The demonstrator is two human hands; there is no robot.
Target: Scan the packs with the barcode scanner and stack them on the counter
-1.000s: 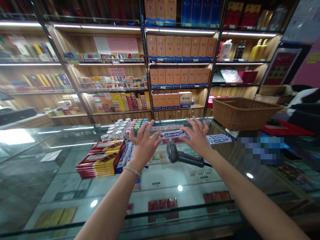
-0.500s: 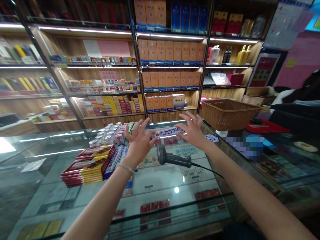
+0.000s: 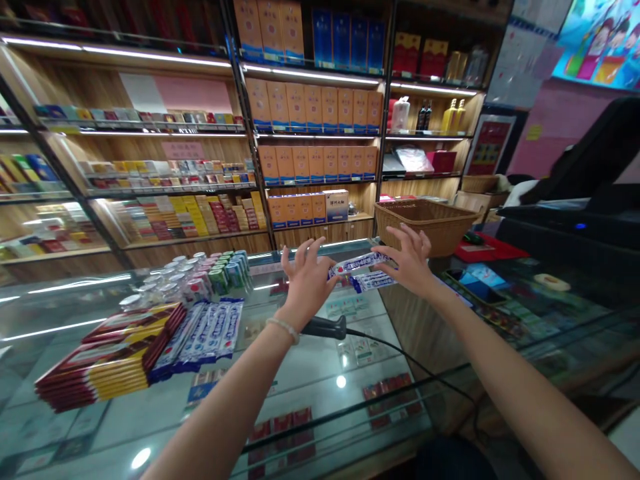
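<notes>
A long blue-and-white carton (image 3: 356,263) is held above the glass counter (image 3: 310,393), pressed end to end between my two hands. My left hand (image 3: 306,283) presses its left end with the fingers spread upward. My right hand (image 3: 411,264) presses its right end, fingers also spread. A second carton of the same kind (image 3: 374,281) lies just below, near the counter's right edge. A black barcode scanner (image 3: 325,327) with its cable rests on the glass under my left wrist.
A stack of red-and-yellow cartons (image 3: 107,353) and a row of blue-and-white cartons (image 3: 205,333) lie at the left. Small cans and jars (image 3: 200,277) stand behind them. A wicker basket (image 3: 425,223) sits at the right, with a black till screen (image 3: 595,167) beyond. Stocked shelves (image 3: 310,133) fill the back wall.
Both hands have carried the carton to the right, over the second carton near the basket. My view has turned right, so the stacks now sit further left.
</notes>
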